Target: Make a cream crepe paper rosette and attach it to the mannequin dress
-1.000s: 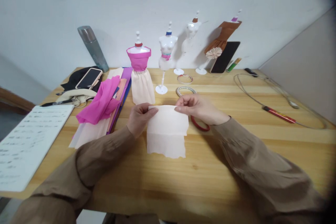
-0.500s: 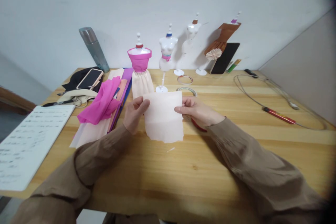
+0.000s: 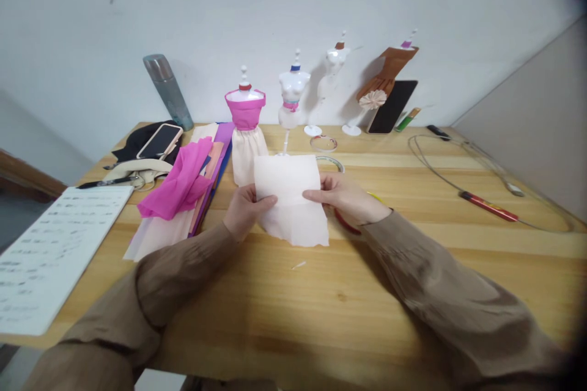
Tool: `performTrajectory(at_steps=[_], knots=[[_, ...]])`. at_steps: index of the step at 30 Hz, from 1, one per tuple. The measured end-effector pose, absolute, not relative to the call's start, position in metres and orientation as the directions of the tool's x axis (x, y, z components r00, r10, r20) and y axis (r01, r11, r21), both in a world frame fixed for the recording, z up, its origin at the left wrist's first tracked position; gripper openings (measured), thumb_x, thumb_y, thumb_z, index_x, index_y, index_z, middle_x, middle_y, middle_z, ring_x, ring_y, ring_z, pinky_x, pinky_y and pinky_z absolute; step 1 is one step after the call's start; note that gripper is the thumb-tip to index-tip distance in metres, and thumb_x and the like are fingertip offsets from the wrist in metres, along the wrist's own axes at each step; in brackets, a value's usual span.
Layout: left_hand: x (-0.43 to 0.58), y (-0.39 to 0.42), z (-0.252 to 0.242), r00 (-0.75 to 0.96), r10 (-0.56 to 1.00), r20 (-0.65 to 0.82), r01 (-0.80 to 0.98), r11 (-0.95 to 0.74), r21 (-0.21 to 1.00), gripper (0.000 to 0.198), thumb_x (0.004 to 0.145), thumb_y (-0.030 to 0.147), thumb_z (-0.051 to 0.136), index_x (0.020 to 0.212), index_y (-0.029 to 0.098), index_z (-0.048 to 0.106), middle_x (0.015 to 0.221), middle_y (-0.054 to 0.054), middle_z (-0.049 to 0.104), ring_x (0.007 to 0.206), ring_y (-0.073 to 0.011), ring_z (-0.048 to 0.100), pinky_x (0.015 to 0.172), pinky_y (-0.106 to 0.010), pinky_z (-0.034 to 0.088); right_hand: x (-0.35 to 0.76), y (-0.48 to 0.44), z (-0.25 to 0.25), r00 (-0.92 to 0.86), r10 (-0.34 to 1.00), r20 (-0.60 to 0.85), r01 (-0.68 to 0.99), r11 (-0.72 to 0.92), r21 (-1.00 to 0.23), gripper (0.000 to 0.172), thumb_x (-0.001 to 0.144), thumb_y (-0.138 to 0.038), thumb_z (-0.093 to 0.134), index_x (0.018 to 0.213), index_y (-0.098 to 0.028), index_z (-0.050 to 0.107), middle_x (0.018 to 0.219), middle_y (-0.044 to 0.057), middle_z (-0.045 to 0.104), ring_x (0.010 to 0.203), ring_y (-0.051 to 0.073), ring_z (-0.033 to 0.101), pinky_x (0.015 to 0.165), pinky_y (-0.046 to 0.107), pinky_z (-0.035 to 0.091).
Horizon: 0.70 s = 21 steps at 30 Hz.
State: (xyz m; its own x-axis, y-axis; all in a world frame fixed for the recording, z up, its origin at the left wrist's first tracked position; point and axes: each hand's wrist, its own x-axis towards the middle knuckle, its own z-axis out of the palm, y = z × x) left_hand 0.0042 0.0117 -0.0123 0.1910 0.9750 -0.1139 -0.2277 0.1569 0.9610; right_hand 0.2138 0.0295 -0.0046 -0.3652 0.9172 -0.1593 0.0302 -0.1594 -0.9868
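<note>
A pale, thin sheet of crepe paper point(image 3: 293, 220) hangs above the table between my two hands, its lower edge uneven. My left hand point(image 3: 245, 211) pinches its left side, thumb on the front. The right side is pinched by my right hand point(image 3: 342, 195), thumb also in front. Behind the paper stands a small mannequin point(image 3: 293, 87) with a blue neck band and a pink waist band; the sheet covers its base. To its left, another mannequin point(image 3: 245, 111) wears a pink top and cream skirt. A red-handled tool point(image 3: 347, 223) lies partly hidden beneath my right hand.
Folded coloured papers point(image 3: 172, 195) and a notebook point(image 3: 59, 250) lie left, near a phone point(image 3: 160, 142) and a flask point(image 3: 168, 91). Two tape rolls, one nearer point(image 3: 331, 163), sit behind my right hand. Further right are a brown-dressed mannequin point(image 3: 389, 67), a dark tablet point(image 3: 394, 107) and a cable point(image 3: 433, 165).
My left hand has slid lower and inward along the paper's left side. The sheet's lower edge has swung slightly right. My right hand keeps its pinch.
</note>
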Motion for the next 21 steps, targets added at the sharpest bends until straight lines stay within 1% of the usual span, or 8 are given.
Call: performTrajectory(at_steps=[2, 4, 7, 9, 11, 14, 17, 21], knots=[[0.0037, 0.0118, -0.0123, 0.181, 0.978, -0.106, -0.205, 0.142, 0.968, 0.040, 0.051, 0.034, 0.085, 0.079, 0.009, 0.071, 0.074, -0.007, 0.073, 0.067, -0.0174, 0.065, 0.063, -0.027, 0.052, 0.2138, 0.0310, -0.0069, -0.341, 0.925, -0.169, 0.032, -0.168, -0.985, 0.038, 0.056, -0.042, 0.084, 0.077, -0.016, 0.068, 0.075, 0.006, 0.072, 0.071, 0.020, 0.066, 0.072, 0.035, 0.053], [0.0028, 0.0116, -0.0125, 0.182, 0.977, -0.115, -0.196, 0.150, 0.969, 0.041, 0.053, 0.038, 0.084, 0.079, 0.009, 0.071, 0.072, -0.007, 0.072, 0.065, -0.0167, 0.065, 0.061, -0.026, 0.052, 0.2133, 0.0313, -0.0069, -0.317, 0.937, -0.149, 0.019, -0.150, -0.988, 0.037, 0.055, -0.042, 0.085, 0.078, -0.017, 0.069, 0.073, 0.005, 0.072, 0.069, 0.020, 0.066, 0.071, 0.036, 0.053], [0.0016, 0.0110, -0.0135, 0.222, 0.959, -0.179, -0.200, 0.224, 0.954, 0.044, 0.061, 0.050, 0.077, 0.079, 0.010, 0.071, 0.071, -0.008, 0.071, 0.060, -0.0170, 0.064, 0.054, -0.026, 0.050, 0.2116, 0.0298, -0.0048, -0.298, 0.949, -0.106, 0.022, -0.104, -0.994, 0.036, 0.055, -0.039, 0.085, 0.080, -0.019, 0.069, 0.075, 0.004, 0.072, 0.070, 0.020, 0.066, 0.071, 0.037, 0.054], [0.0013, 0.0108, -0.0146, 0.247, 0.941, -0.234, -0.206, 0.286, 0.936, 0.046, 0.063, 0.054, 0.075, 0.079, 0.010, 0.072, 0.069, -0.009, 0.071, 0.058, -0.0181, 0.064, 0.050, -0.026, 0.049, 0.2105, 0.0289, -0.0043, -0.301, 0.950, -0.080, 0.042, -0.070, -0.997, 0.035, 0.057, -0.038, 0.084, 0.080, -0.018, 0.069, 0.076, 0.004, 0.073, 0.071, 0.020, 0.067, 0.072, 0.037, 0.054], [0.0014, 0.0107, -0.0158, 0.258, 0.932, -0.255, -0.220, 0.313, 0.924, 0.045, 0.059, 0.048, 0.079, 0.081, 0.009, 0.072, 0.071, -0.010, 0.072, 0.062, -0.0199, 0.066, 0.051, -0.026, 0.049, 0.2099, 0.0292, -0.0055, -0.292, 0.956, -0.043, 0.063, -0.026, -0.998, 0.034, 0.058, -0.038, 0.083, 0.081, -0.017, 0.068, 0.077, 0.004, 0.073, 0.072, 0.020, 0.067, 0.071, 0.036, 0.053], [0.0024, 0.0110, -0.0167, 0.265, 0.939, -0.218, -0.246, 0.284, 0.927, 0.048, 0.053, 0.038, 0.084, 0.088, 0.007, 0.072, 0.079, -0.012, 0.074, 0.068, -0.0213, 0.068, 0.056, -0.027, 0.052, 0.2098, 0.0311, -0.0089, -0.266, 0.964, -0.004, 0.065, 0.014, -0.998, 0.033, 0.060, -0.037, 0.082, 0.082, -0.017, 0.068, 0.079, 0.004, 0.073, 0.072, 0.020, 0.067, 0.070, 0.035, 0.053], [0.0031, 0.0118, -0.0170, 0.259, 0.948, -0.187, -0.273, 0.257, 0.927, 0.048, 0.053, 0.037, 0.085, 0.087, 0.006, 0.072, 0.079, -0.012, 0.074, 0.069, -0.0205, 0.067, 0.061, -0.028, 0.053, 0.2098, 0.0321, -0.0110, -0.246, 0.969, -0.027, 0.037, -0.018, -0.999, 0.030, 0.061, -0.035, 0.082, 0.082, -0.017, 0.068, 0.079, 0.003, 0.073, 0.070, 0.019, 0.067, 0.068, 0.034, 0.054], [0.0028, 0.0134, -0.0193, 0.254, 0.945, -0.208, -0.291, 0.280, 0.915, 0.047, 0.051, 0.036, 0.086, 0.084, 0.006, 0.071, 0.077, -0.011, 0.074, 0.068, -0.0203, 0.067, 0.061, -0.028, 0.053, 0.2100, 0.0322, -0.0136, -0.260, 0.961, -0.093, -0.051, -0.110, -0.993, 0.030, 0.060, -0.031, 0.083, 0.082, -0.017, 0.069, 0.074, 0.002, 0.073, 0.067, 0.017, 0.067, 0.068, 0.032, 0.054]])
